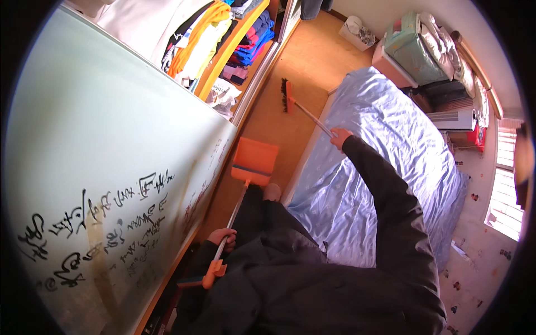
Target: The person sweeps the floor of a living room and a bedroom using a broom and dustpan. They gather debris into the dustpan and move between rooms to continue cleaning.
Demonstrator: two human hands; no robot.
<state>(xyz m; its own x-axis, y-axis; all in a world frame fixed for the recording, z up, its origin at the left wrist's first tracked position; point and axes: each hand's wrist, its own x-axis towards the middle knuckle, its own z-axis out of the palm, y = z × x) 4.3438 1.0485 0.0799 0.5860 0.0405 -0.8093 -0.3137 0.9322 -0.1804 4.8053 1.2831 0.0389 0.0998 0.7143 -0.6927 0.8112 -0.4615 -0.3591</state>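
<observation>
My left hand (223, 239) is closed round the metal handle of an orange long-handled dustpan (255, 158). The pan lies on or just above the wooden floor beside my foot, and an orange clip piece tops its handle near my sleeve. Out over the edge of the bed, my right hand (341, 140) grips the handle of a broom (289, 97). Its orange head with dark bristles is at the floor, farther off than the dustpan. Whether the bristles touch the floor I cannot tell.
On the left stands a sliding glass door (125, 125) with handwriting, beside wardrobe shelves (234, 46) of folded clothes. A bed with a blue sheet (347, 184) borders the narrow wooden floor (310, 50) on the right. Beyond are a white bin (356, 33) and storage boxes (402, 46).
</observation>
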